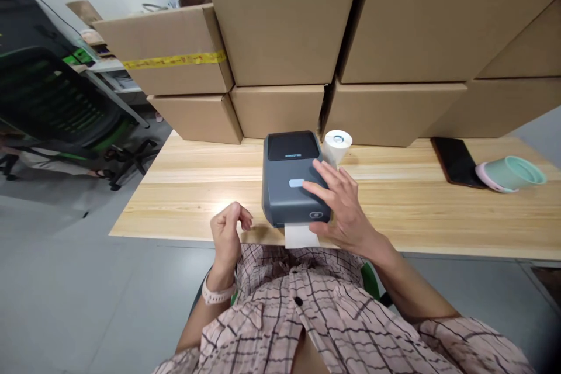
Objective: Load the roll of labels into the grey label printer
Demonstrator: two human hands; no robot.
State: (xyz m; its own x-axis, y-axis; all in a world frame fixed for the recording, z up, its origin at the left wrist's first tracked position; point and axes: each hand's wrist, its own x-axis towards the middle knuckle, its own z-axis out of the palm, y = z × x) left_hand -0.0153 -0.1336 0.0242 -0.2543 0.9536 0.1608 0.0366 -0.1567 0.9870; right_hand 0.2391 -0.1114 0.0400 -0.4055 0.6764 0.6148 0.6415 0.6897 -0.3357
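Observation:
A dark grey label printer [283, 197] with a black window on its lid stands near the table's front edge. From its front slot a white label [301, 236] hangs out over the edge. My right hand [344, 207] rests on the printer's right side, fingers spread, the index fingertip at the light blue button and the thumb by the label. Left of the printer, my left hand [228, 231] is curled with its fingers folded in at the table edge, holding nothing visible. A roll of white labels [337, 143] stands just behind the printer's right side.
Stacked cardboard boxes [284, 29] line the back of the wooden table [403, 201]. A black phone [456, 160] lies at the right beside a tipped mint green cup [511, 173]. A black office chair [56, 105] is at the far left, with a person's foot near it.

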